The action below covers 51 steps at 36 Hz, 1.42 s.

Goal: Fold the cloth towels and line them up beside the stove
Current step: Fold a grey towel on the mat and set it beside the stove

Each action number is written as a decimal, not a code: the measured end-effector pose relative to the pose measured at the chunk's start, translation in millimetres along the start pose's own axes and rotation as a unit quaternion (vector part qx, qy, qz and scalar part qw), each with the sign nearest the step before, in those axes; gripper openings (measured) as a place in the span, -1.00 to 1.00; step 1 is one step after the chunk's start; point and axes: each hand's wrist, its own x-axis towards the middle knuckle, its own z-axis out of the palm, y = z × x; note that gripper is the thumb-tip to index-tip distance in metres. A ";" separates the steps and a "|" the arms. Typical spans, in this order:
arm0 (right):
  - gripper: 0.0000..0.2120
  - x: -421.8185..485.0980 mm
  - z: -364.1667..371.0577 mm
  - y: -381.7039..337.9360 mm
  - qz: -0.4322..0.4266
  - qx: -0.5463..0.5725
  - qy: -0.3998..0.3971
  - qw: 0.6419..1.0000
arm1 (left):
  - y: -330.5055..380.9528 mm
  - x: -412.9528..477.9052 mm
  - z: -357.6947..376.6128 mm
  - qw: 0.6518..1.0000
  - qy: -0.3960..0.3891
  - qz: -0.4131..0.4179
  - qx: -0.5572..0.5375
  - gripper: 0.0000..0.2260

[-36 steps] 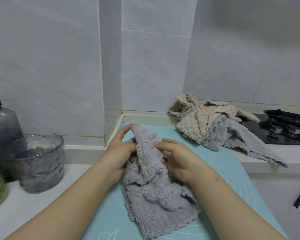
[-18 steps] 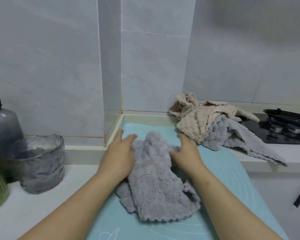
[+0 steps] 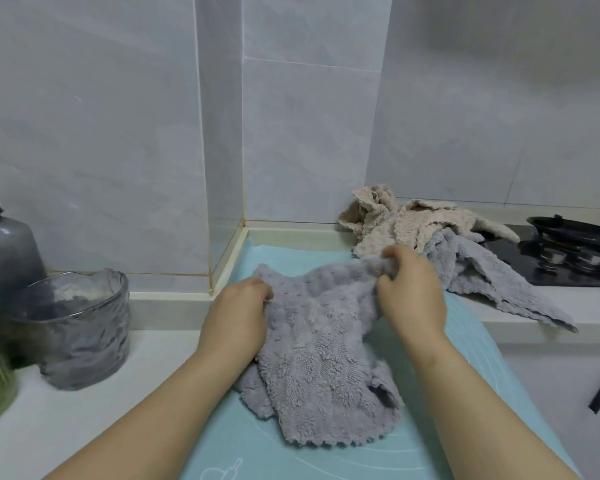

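While the grey towel point(image 3: 319, 348) lies rumpled on the teal mat point(image 3: 482, 393) at dead centre | left hand point(image 3: 238, 313) curled round its 9 o'clock edge | right hand point(image 3: 409, 292) pinching the 1 o'clock corner, lifted a bit | beige towel point(image 3: 413, 226) heaped over another grey one point(image 3: 492, 275) at 2 o'clock, right up against the stove point(image 3: 575, 258) | glass bowl point(image 3: 80, 327) way off at 9 o'clock

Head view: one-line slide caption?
Left hand and right hand grip a crumpled grey towel on the teal mat; a heap of towels lies beside the stove.
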 end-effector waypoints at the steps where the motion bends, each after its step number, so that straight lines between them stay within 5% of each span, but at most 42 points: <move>1: -0.65 2.3 -1.0 5.3 0.009 -0.006 0.014 1.000 | -0.9 0.1 1.5 1.000 -0.003 0.002 0.015 -0.73; 3: -0.69 3.6 2.9 14.8 0.013 -0.034 -0.005 0.999 | -2.4 0.1 4.9 0.998 -0.027 0.001 0.054 -0.77; 8: -0.58 -2.2 16.7 21.9 0.081 -0.135 -0.194 0.968 | -2.0 -0.9 8.9 0.990 -0.089 0.003 0.108 -0.73; 11: -0.59 -0.8 10.3 18.2 0.093 -0.070 -0.169 0.979 | 0.9 -2.8 4.8 0.994 -0.079 0.000 0.082 -0.75; 16: -0.86 -9.3 -13.1 3.9 0.078 0.017 -0.097 0.992 | 13.2 -10.0 -17.3 1.000 -0.006 -0.005 0.031 -0.72; 21: -0.91 -39.9 -28.4 -3.7 0.070 0.046 -0.216 0.973 | 17.3 -31.5 -36.7 0.996 0.005 -0.023 -0.091 -0.86; 28: -0.93 -79.3 -50.2 -2.1 0.038 0.046 -0.312 0.948 | -1.7 -85.2 -47.5 0.978 -0.104 0.041 -0.176 -0.81; 34: -0.81 -96.9 -49.1 0.2 -0.012 -0.032 -0.266 0.963 | -1.5 -97.4 -49.4 0.977 -0.157 0.098 -0.110 -0.75; 38: -0.76 -102.3 -60.9 -1.6 0.044 0.033 -0.226 0.972 | 8.1 -101.4 -56.3 0.991 -0.080 0.088 -0.054 -0.83; 44: -0.84 -99.4 -93.3 0.4 0.085 0.111 -0.127 0.982 | 5.4 -103.2 -87.5 0.993 -0.070 0.038 -0.084 -0.78; 51: -0.75 -100.8 -128.6 -2.1 0.108 0.152 -0.151 0.971 | 4.6 -101.3 -116.8 0.989 -0.102 0.047 -0.099 -0.67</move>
